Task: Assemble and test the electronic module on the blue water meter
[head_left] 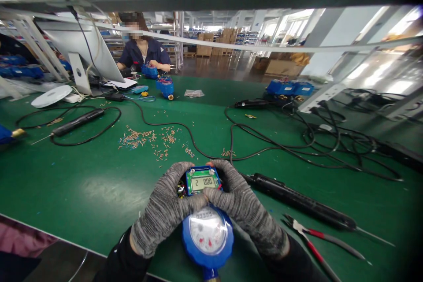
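A blue water meter [207, 233] with a clear round dial lies in front of me, its pipe end toward my body. At its far side is an electronic display module [202, 181], a green circuit board whose screen reads 2 and 0.00. My left hand [170, 205], in a grey knitted glove, grips the module's left side, thumb along the near edge. On the other side my right hand [238, 200], gloved alike, clasps it with the thumb on the board. Coloured wires show by the left fingers. Most fingertips are hidden behind the module.
Loose small screws [135, 137] are scattered beyond my hands. To the right lie a black electric screwdriver [300, 198], red-handled pliers [313, 233] and tangled cables [297, 141]. Another screwdriver [79, 121] rests at left. A co-worker [145, 50] sits across the green table, near a monitor [82, 48].
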A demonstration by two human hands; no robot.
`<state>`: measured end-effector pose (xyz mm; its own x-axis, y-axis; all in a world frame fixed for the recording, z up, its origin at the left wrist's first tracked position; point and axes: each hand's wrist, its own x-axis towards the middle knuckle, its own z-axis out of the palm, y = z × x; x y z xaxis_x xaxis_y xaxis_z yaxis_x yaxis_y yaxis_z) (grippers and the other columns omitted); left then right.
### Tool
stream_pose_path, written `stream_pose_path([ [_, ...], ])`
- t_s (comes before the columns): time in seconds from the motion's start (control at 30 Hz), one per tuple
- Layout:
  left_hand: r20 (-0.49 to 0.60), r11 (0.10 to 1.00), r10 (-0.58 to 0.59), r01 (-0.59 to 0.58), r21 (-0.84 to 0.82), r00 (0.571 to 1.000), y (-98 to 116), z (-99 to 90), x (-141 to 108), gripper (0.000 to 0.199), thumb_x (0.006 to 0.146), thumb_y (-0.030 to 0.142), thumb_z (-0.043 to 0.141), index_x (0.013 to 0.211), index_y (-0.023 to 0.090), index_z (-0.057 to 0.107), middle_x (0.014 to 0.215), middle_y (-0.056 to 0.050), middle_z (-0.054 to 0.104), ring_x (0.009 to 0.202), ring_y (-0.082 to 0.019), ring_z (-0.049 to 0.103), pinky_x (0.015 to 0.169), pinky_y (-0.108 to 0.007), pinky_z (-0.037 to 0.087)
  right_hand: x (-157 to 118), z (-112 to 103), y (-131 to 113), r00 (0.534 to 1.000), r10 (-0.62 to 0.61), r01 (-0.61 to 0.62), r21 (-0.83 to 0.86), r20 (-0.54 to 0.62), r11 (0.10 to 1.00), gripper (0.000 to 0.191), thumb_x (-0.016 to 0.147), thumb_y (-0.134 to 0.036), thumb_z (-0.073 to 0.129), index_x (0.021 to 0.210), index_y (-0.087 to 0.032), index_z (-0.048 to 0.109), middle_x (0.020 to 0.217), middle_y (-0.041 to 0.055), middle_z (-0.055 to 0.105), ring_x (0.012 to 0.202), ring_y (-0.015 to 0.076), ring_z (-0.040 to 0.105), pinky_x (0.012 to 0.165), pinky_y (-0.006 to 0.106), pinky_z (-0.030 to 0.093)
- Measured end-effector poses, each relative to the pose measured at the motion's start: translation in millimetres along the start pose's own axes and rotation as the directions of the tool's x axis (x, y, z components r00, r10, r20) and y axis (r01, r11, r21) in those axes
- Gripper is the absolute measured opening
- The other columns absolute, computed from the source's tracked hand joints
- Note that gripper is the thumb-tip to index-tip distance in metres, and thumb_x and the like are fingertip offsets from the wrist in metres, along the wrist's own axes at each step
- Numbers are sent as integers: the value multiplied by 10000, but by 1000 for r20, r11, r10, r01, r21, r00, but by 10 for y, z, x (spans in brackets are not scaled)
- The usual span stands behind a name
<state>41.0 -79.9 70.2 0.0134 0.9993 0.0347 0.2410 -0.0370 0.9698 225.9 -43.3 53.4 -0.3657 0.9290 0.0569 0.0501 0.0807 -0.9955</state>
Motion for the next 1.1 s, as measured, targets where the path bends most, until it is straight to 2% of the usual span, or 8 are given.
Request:
stream_pose_path([
  [0.17, -25, 994, 26, -23, 106, 999, 6, 22, 41, 569, 732, 371, 767, 1225, 197, 543, 1223, -88, 641, 1114, -257, 637, 996, -452, 505, -34, -18, -59, 988, 67, -96, 216, 141, 972, 479, 876, -398, 682, 1301, -281, 494, 1200, 56, 681, 1073, 237, 670, 963, 434, 527],
  [0.27, -59, 992, 24, -16, 125, 998, -7, 29, 29, 570, 717, 322, 747, 1230, 191, 536, 1225, -94, 641, 1116, -266, 636, 1007, -470, 493, -116, -58, -18, 998, 13, -28, 250, 62, 968, 450, 948, -475, 550, 1353, -279, 526, 1400, 77, 591, 1253, 255, 586, 1070, 462, 463],
  [0.4, -53, 998, -38, 41, 54, 998, 0, 23, 2, 576, 700, 332, 752, 1218, 197, 538, 1190, -82, 657, 1076, -262, 653, 964, -450, 520, -374, -103, 96, 986, -108, 112, 21, -130, 994, 395, 983, -405, 518, 1373, -349, 547, 1490, 16, 522, 1376, 207, 477, 1125, 388, 425],
  [0.5, -42, 997, -61, 63, 48, 997, 11, 27, 5, 571, 700, 343, 761, 1210, 208, 542, 1184, -69, 661, 1078, -255, 653, 960, -432, 521, -590, -77, 181, 940, -281, 236, -225, -194, 945, 421, 988, -298, 522, 1399, -389, 516, 1498, -19, 512, 1398, 165, 444, 1158, 327, 375],
  [0.67, -17, 996, -80, 80, 41, 997, -13, 26, 19, 586, 715, 388, 773, 1225, 223, 536, 1201, -65, 669, 1076, -257, 663, 960, -441, 525, -702, 31, 274, 907, -379, 285, -397, -184, 873, 478, 995, -234, 482, 1456, -353, 440, 1534, -3, 461, 1421, 155, 407, 1187, 318, 324],
  [0.87, -9, 995, -82, 82, 58, 997, -78, 5, 15, 583, 730, 409, 776, 1234, 243, 536, 1209, -60, 678, 1079, -255, 671, 964, -442, 530, -637, 88, 323, 842, -494, 309, -557, -217, 771, 468, 963, -212, 494, 1422, -302, 472, 1465, 42, 529, 1369, 200, 475, 1159, 396, 397],
  [0.97, -15, 994, -92, 93, 61, 996, -80, 10, 8, 595, 729, 432, 772, 1239, 241, 533, 1209, -65, 685, 1075, -261, 678, 958, -443, 543, -652, 75, 335, 832, -512, 271, -647, -215, 713, 471, 948, -231, 517, 1415, -271, 473, 1449, 72, 538, 1347, 235, 497, 1133, 445, 434],
  [1.1, -27, 993, -101, 103, 52, 994, -68, 27, 5, 580, 732, 426, 765, 1230, 235, 536, 1188, -66, 701, 1049, -260, 695, 932, -429, 566, -649, 47, 311, 817, -560, 326, -693, -135, 643, 548, 925, -157, 497, 1460, -242, 415, 1489, 97, 478, 1380, 270, 448, 1125, 507, 438],
])
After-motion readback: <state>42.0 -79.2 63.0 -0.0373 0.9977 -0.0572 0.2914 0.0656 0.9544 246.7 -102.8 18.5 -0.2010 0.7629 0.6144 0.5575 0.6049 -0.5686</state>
